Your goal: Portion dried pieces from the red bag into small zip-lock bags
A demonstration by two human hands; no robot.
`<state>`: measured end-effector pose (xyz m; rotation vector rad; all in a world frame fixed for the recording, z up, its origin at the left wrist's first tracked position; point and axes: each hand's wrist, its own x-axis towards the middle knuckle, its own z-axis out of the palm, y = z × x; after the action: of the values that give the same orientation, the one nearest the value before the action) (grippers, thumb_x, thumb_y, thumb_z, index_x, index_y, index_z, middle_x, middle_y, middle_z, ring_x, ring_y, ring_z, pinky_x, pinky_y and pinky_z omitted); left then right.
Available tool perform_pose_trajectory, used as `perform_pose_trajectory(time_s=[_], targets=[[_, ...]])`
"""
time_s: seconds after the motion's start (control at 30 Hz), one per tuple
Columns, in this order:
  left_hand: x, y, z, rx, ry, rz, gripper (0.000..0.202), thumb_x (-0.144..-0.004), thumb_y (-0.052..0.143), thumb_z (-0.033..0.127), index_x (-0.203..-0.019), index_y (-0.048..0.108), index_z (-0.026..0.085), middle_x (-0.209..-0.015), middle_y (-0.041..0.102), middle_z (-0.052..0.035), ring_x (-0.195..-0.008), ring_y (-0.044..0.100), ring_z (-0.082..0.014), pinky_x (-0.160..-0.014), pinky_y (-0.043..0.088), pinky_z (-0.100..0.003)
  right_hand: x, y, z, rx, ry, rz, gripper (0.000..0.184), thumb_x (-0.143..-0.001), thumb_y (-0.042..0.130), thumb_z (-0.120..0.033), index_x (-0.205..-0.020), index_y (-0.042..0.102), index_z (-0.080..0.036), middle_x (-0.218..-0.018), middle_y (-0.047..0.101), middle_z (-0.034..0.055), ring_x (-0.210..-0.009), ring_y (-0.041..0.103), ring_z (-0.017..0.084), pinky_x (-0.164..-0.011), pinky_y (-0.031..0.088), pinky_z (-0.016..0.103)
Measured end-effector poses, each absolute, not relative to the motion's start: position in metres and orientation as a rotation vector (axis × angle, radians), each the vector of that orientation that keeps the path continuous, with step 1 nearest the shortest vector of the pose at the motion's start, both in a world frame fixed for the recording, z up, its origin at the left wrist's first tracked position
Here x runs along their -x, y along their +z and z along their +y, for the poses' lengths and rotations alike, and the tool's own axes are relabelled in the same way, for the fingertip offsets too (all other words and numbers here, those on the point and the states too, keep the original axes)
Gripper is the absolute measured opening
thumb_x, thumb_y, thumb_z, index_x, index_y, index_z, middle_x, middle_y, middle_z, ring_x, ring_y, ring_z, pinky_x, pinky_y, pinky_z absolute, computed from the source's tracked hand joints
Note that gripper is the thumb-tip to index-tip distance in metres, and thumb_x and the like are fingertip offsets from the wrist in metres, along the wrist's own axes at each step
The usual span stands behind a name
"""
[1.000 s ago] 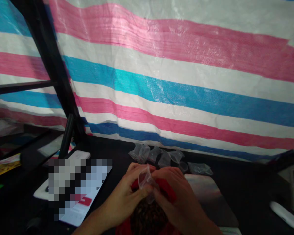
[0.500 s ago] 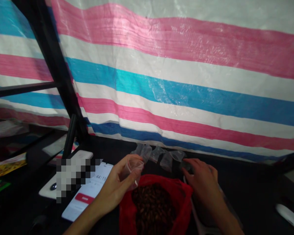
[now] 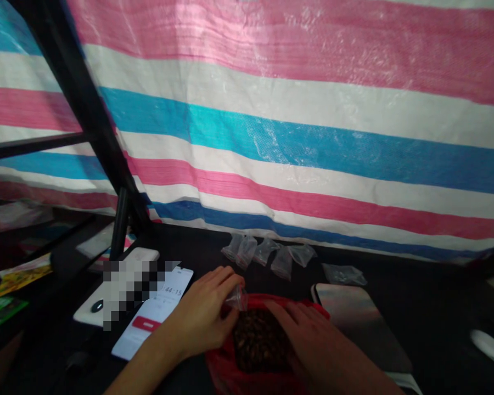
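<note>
My left hand pinches a small clear plastic bag at the left rim of a red bag. Small brown pieces, too dim to name, fill the red bag. Over its right side reaches my right hand, its fingers stretched out above the brown pieces with nothing seen in them. Behind the red bag lies a row of several small clear plastic bags. One more flat clear bag lies to their right.
A flat rectangular device lies right of the red bag. To the left are a lit phone and a white device. Colourful packets sit at far left. A black frame post stands before the striped sheet.
My right hand has moved from the loose clear bag beyond the device back over the red bag. My left hand has turned, tilting its small bag toward the red bag's opening.
</note>
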<state>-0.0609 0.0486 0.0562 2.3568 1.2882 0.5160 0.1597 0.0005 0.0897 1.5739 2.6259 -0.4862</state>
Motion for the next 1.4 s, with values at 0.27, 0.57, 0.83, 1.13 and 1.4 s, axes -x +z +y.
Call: perform_pose_trajectory(time_s=[0.27, 0.57, 0.83, 1.13, 1.4], targets=[[0.057, 0.040, 0.048, -2.110, 0.496, 1.204, 0.022, -0.088, 0.054, 0.014, -0.107, 0.061, 0.024, -0.103, 0.069, -0.0033, -0.094, 0.066, -0.0219, -0.080, 0.048, -0.031, -0.144, 0.077, 0.009, -1.493, -0.380, 2.698, 0.074, -0.073, 0.051, 0.005, -0.144, 0.053, -0.017, -0.127, 0.070, 0.0166, -0.113, 0.070, 0.031, -0.093, 0.060, 0.043], [0.048, 0.032, 0.052, -1.610, 0.779, 1.081, 0.019, -0.091, 0.054, 0.017, -0.107, 0.062, 0.021, -0.094, 0.070, -0.0005, -0.086, 0.066, -0.0179, -0.070, 0.047, -0.025, -0.137, 0.043, 0.019, -1.666, -0.833, 2.803, 0.088, -0.072, 0.052, 0.007, -0.154, 0.042, -0.023, -0.139, 0.064, 0.0116, -0.125, 0.063, 0.027, -0.105, 0.052, 0.043], [0.048, 0.032, 0.057, -1.371, 0.940, 1.080, 0.015, -0.086, 0.063, 0.024, -0.100, 0.061, 0.019, -0.088, 0.063, 0.0008, -0.081, 0.060, -0.0172, -0.073, 0.048, -0.027, -0.128, 0.023, 0.015, -1.967, -1.359, 2.796, 0.069, -0.081, 0.057, -0.004, -0.145, 0.054, -0.031, -0.142, 0.062, 0.0048, -0.130, 0.058, 0.021, -0.113, 0.044, 0.039], [0.054, 0.037, 0.056, -1.686, 1.097, 1.120, 0.020, -0.093, 0.058, 0.022, -0.113, 0.061, 0.023, -0.110, 0.066, -0.0045, -0.106, 0.062, -0.0228, -0.095, 0.048, -0.035, -0.138, 0.041, 0.023, -2.072, -2.144, 2.471, 0.061, -0.081, 0.059, -0.013, -0.139, 0.054, -0.030, -0.121, 0.071, 0.0010, -0.115, 0.067, 0.019, -0.108, 0.048, 0.038], [0.061, 0.039, 0.049, -2.171, 0.848, 1.133, 0.041, -0.089, 0.054, 0.007, -0.126, 0.057, 0.025, -0.115, 0.064, -0.0065, -0.111, 0.056, -0.0261, -0.096, 0.046, -0.041, -0.157, 0.041, 0.021, -2.217, -2.261, 2.666, 0.049, -0.085, 0.067, -0.025, -0.132, 0.057, -0.031, -0.107, 0.072, 0.0018, -0.101, 0.073, 0.019, -0.090, 0.060, 0.032]])
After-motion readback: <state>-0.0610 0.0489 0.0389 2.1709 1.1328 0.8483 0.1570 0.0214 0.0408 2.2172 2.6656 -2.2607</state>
